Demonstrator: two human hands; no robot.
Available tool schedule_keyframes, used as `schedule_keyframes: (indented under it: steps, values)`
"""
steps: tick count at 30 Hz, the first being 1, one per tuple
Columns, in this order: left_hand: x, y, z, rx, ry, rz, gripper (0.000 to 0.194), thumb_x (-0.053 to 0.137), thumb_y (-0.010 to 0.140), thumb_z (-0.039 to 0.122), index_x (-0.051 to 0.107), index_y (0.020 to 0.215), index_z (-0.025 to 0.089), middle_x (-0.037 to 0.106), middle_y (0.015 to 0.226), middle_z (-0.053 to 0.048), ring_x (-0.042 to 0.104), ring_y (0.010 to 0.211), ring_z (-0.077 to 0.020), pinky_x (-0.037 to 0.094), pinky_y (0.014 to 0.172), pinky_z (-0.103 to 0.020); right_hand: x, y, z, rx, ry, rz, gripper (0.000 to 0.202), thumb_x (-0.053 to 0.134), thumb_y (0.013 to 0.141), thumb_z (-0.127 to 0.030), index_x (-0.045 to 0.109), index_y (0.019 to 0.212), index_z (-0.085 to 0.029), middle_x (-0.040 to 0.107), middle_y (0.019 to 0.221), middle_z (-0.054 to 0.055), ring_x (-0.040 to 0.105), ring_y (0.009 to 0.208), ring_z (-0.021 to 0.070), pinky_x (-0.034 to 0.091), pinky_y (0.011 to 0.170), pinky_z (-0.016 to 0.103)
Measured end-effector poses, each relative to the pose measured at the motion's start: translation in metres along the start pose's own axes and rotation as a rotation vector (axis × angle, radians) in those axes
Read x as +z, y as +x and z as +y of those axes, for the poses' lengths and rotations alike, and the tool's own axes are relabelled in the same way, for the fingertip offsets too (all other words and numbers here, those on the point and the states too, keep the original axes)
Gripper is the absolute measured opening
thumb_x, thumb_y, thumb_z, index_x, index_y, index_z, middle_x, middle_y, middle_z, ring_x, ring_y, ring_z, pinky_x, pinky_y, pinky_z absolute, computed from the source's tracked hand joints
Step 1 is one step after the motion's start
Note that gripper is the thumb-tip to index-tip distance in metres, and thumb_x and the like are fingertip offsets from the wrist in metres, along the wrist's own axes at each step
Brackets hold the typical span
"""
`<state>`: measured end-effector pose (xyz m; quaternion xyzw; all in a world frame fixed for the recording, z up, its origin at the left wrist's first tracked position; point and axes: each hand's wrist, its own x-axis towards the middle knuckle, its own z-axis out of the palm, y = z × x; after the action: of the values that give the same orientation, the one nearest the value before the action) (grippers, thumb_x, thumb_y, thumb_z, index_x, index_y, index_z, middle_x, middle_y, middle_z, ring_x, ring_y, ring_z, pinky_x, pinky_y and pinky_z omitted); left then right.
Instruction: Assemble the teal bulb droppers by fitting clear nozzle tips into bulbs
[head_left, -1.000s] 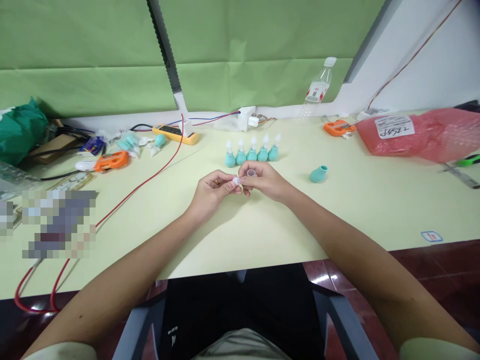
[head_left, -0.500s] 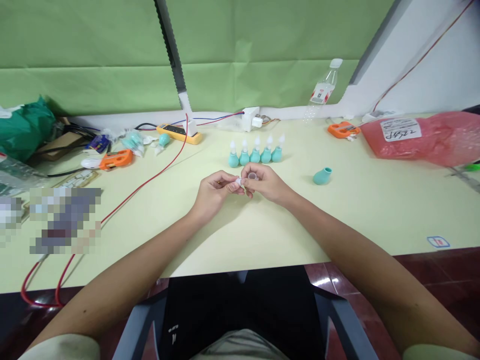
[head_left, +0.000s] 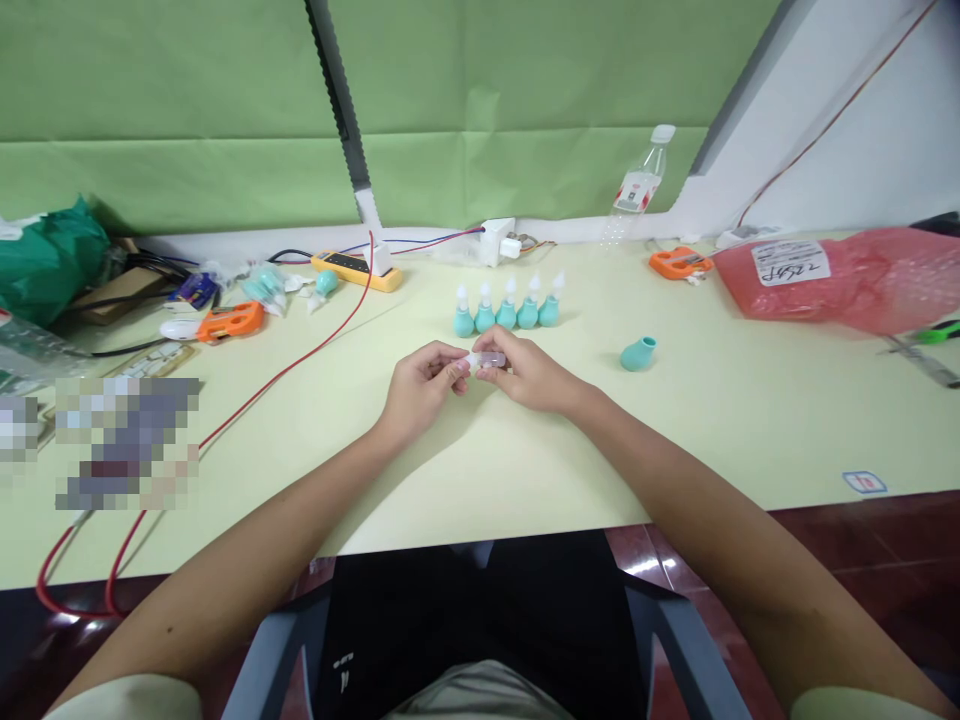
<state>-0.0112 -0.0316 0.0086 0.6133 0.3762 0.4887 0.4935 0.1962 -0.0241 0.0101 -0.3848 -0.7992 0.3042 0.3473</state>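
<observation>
In front of me, my left hand (head_left: 424, 388) pinches a small white nozzle tip (head_left: 472, 362). My right hand (head_left: 531, 372) has its thumb and fingers closed round a clear plastic tube (head_left: 492, 359), held level and end to end with the tip. Whether the two pieces are joined I cannot tell. Just beyond my hands stands a row of several teal rubber bulbs (head_left: 506, 315) with pointed white tips, like nasal aspirators. A lone teal bulb (head_left: 637, 355) without a tip lies on its side to the right, its mouth facing up and right.
An orange-handled tool (head_left: 679, 262), a red plastic bag (head_left: 802, 275) and a clear bottle (head_left: 639, 185) are at the right and back. At the left are a yellow power strip (head_left: 360, 270), an orange tool (head_left: 231, 320) and a red cable (head_left: 289, 368) crossing the table.
The clear tube has turned from showing its open end to lying sideways, lined up with the white tip. Both hands stay close together; the view has shifted slightly.
</observation>
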Motion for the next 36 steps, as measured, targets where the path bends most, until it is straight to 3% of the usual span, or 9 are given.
schedule_keyframes:
  steps: [5,10,15,21,30,36]
  values:
    - [0.001,-0.001,-0.002,-0.014,-0.01,-0.003,0.025,0.079,0.083,0.038,0.071,0.09,0.015,0.069,0.068,-0.002,0.065,0.064,-0.0154,0.053,0.066,-0.031,-0.001,0.0,-0.001,0.005,-0.009,0.001,0.027,0.065,0.091,-0.026,0.049,0.113,-0.022,0.065,0.094,0.002,0.057,0.08,0.0192,0.042,0.073,0.032]
    - [0.001,0.001,-0.003,-0.035,-0.082,0.001,0.03,0.082,0.08,0.04,0.068,0.085,0.015,0.069,0.068,-0.002,0.065,0.063,-0.0146,0.055,0.065,-0.032,-0.001,0.0,-0.001,0.006,0.047,0.028,0.021,0.069,0.089,-0.03,0.052,0.097,-0.022,0.062,0.087,0.001,0.055,0.077,0.0177,0.041,0.069,0.031]
    - [0.0,0.003,-0.004,-0.057,-0.132,-0.037,0.036,0.087,0.074,0.044,0.066,0.079,0.015,0.071,0.07,-0.003,0.065,0.061,-0.014,0.056,0.065,-0.032,0.003,0.001,0.005,-0.003,0.198,0.03,0.024,0.074,0.088,-0.035,0.054,0.094,-0.021,0.058,0.079,-0.002,0.05,0.07,0.0148,0.038,0.064,0.029]
    - [-0.002,0.001,-0.008,-0.004,-0.118,-0.059,0.034,0.085,0.077,0.043,0.066,0.079,0.015,0.071,0.069,-0.004,0.066,0.062,-0.0149,0.055,0.067,-0.032,0.01,0.002,0.004,0.072,0.456,-0.031,0.038,0.075,0.088,-0.051,0.052,0.096,-0.022,0.059,0.073,-0.004,0.049,0.058,0.0118,0.038,0.055,0.027]
    - [-0.001,-0.007,-0.005,0.06,-0.013,-0.052,0.027,0.079,0.084,0.04,0.067,0.08,0.016,0.072,0.073,-0.004,0.067,0.067,-0.0159,0.055,0.068,-0.031,0.011,0.001,-0.006,0.069,0.547,-0.111,0.043,0.072,0.091,-0.057,0.047,0.094,-0.022,0.065,0.079,-0.002,0.052,0.052,0.0092,0.043,0.053,0.027]
    - [-0.003,-0.009,-0.007,0.124,0.062,-0.076,0.023,0.074,0.089,0.038,0.066,0.082,0.017,0.071,0.073,-0.003,0.068,0.067,-0.0154,0.054,0.067,-0.03,0.013,0.003,-0.003,0.128,0.736,-0.163,0.045,0.072,0.089,-0.059,0.045,0.091,-0.023,0.045,0.063,-0.009,0.039,0.05,0.0086,0.043,0.048,0.025]
